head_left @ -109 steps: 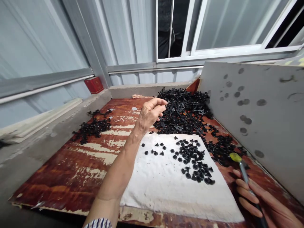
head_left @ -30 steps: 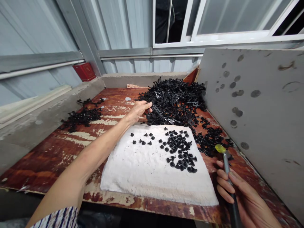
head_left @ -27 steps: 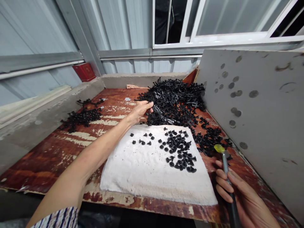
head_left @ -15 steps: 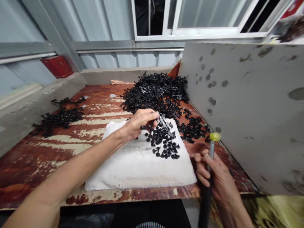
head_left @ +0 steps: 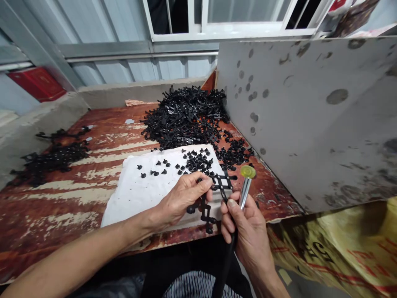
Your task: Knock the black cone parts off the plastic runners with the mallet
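My left hand [head_left: 186,194] pinches black hinged linkage pieces [head_left: 207,213] between thumb and fingers, over the front right of a white cloth pad [head_left: 133,207]. Some links hang below the fingertips, and a lattice of crossed links [head_left: 223,181] spreads to the right. My right hand [head_left: 246,229] is wrapped round a tool with a black handle, a shiny metal shaft [head_left: 245,193] and a yellow end [head_left: 248,171]. Its thumb and fingertips also meet one end of the linkage. Small black round-headed pieces [head_left: 197,161] lie loose on the pad's back part.
A large heap of black linkage parts [head_left: 186,116] stands behind the pad, with a smaller pile [head_left: 56,155] at left. More small black pieces [head_left: 234,151] lie right of the pad. A grey panel [head_left: 294,116] borders the worn red table's right side; a yellow sack [head_left: 350,244] lies below.
My left hand has drawn the linkage from the loose pieces toward me. My right hand, still round the tool, has moved left to meet it. The camera view has turned right.
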The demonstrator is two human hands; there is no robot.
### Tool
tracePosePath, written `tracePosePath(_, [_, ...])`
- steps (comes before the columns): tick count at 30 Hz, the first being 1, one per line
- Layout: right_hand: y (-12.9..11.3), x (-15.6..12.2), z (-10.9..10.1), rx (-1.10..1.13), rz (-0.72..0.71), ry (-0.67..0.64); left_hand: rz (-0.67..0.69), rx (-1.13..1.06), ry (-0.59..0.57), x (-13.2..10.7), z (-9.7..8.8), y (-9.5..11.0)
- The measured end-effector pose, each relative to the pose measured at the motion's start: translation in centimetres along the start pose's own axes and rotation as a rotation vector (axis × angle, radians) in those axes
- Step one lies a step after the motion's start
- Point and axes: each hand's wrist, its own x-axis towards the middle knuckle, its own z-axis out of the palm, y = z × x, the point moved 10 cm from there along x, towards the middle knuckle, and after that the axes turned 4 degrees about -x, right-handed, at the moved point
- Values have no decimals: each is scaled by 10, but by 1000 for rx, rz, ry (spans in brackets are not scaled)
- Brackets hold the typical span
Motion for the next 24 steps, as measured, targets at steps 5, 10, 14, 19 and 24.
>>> tracePosePath(5, [-1, -2, -8, 39, -14, 44, -48, -10, -45, -4, 10, -7])
tracePosePath(10, [-14, -2, -28, 50, -58, 116, -96, -26, -64, -2, 14, -4])
tracePosePath(14, [-22, 3, -56, 5, -93, 220, -55, -82, 18, 15, -7, 18])
tracePosePath(19, [-21, 11, -75, -39, -97, 254, 270, -145, 362, 52, -88, 89])
tracePosePath(24, [-17, 26, -67, 6, -67, 139, 216, 65, 770, 49, -160, 102])
